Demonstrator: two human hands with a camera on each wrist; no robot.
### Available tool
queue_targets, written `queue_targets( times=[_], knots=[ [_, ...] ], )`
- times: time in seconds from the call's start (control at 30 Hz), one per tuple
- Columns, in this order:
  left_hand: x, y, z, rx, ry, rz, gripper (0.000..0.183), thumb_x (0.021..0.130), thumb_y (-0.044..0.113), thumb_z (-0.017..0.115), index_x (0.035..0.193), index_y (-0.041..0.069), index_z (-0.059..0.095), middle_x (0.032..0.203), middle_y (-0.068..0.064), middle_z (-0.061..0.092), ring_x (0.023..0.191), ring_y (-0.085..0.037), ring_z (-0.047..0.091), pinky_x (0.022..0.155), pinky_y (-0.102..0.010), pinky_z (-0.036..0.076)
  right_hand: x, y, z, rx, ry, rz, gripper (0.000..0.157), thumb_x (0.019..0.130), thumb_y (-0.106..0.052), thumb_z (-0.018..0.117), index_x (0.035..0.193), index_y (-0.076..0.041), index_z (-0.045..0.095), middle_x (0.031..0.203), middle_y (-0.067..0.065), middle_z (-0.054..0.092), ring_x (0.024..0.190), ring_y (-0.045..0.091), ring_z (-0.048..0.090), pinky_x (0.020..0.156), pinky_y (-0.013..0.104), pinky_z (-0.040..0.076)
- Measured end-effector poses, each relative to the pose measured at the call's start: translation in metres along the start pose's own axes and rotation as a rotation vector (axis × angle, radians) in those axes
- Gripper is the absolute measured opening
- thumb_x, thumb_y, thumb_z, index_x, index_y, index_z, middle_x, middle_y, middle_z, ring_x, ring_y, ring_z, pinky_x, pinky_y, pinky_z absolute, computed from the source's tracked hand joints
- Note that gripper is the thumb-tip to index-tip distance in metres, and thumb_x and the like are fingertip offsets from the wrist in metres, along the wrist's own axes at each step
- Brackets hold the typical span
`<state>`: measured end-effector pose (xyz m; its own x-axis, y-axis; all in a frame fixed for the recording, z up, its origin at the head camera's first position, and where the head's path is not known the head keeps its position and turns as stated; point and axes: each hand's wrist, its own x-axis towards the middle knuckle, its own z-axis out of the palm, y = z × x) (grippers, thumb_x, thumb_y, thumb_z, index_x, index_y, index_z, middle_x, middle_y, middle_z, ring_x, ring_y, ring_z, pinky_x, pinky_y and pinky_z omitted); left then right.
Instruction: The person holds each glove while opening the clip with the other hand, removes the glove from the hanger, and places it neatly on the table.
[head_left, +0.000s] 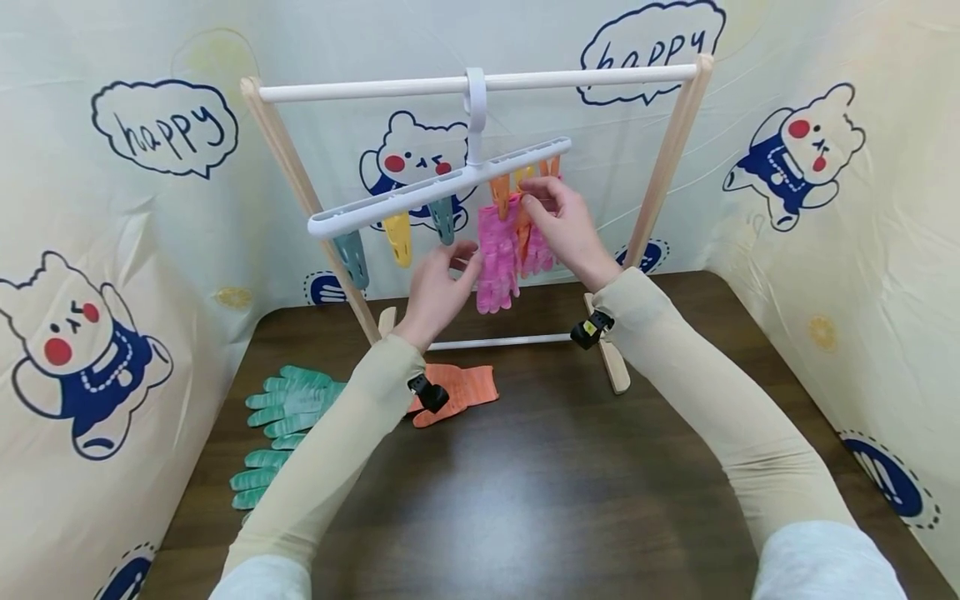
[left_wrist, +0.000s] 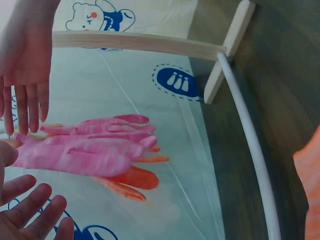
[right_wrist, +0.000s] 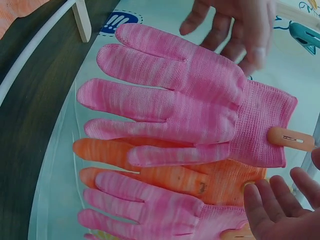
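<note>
A pink glove (head_left: 497,258) hangs by its cuff from an orange clothespin (right_wrist: 292,139) on the white hanger (head_left: 390,202). Behind it hang an orange glove (right_wrist: 175,175) and a second pink glove (right_wrist: 150,205), all with fingers downward. My left hand (head_left: 441,287) is beside the front pink glove's left edge, fingers loosely bent and holding nothing. On the other side, my right hand (head_left: 562,221) is near the cuffs and clips, its fingers extended and apart from the front glove in the right wrist view.
The hanger hooks over the white bar (head_left: 570,80) of a wooden-legged rack. Toward its left end dangle a yellow clip (head_left: 398,239) and two teal clips. Green gloves (head_left: 296,400) and an orange glove (head_left: 465,390) lie on the dark table (head_left: 570,483).
</note>
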<state>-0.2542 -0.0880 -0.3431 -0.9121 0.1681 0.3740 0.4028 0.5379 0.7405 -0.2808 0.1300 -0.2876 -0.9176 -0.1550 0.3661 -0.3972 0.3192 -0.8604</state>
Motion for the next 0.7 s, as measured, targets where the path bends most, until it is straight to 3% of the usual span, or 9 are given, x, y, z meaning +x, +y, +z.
queue_targets(
  times=[0.33,0.7],
  knots=[
    [0.012,0.009,0.008,-0.063,0.025,0.026,0.035,0.105,0.032,0.060,0.127,0.005,0.062,0.122,-0.012,0.069,0.108,-0.028,0.066,0.093,-0.043,0.055,-0.002,0.002,0.003,0.001,-0.009,0.002,0.041,0.107,-0.026,0.055,0.143,-0.005,0.058,0.138,0.010,0.062,0.122,0.023,0.060,0.104,0.040,0.049],
    [0.019,0.016,0.013,-0.122,0.041,-0.024,0.033,0.106,0.030,0.058,0.129,0.006,0.062,0.123,-0.012,0.068,0.111,-0.025,0.064,0.095,-0.042,0.055,0.001,-0.002,0.003,0.023,-0.008,-0.002,0.041,0.107,-0.023,0.055,0.142,-0.002,0.058,0.137,0.013,0.062,0.124,0.025,0.060,0.107,0.040,0.047]
  ],
)
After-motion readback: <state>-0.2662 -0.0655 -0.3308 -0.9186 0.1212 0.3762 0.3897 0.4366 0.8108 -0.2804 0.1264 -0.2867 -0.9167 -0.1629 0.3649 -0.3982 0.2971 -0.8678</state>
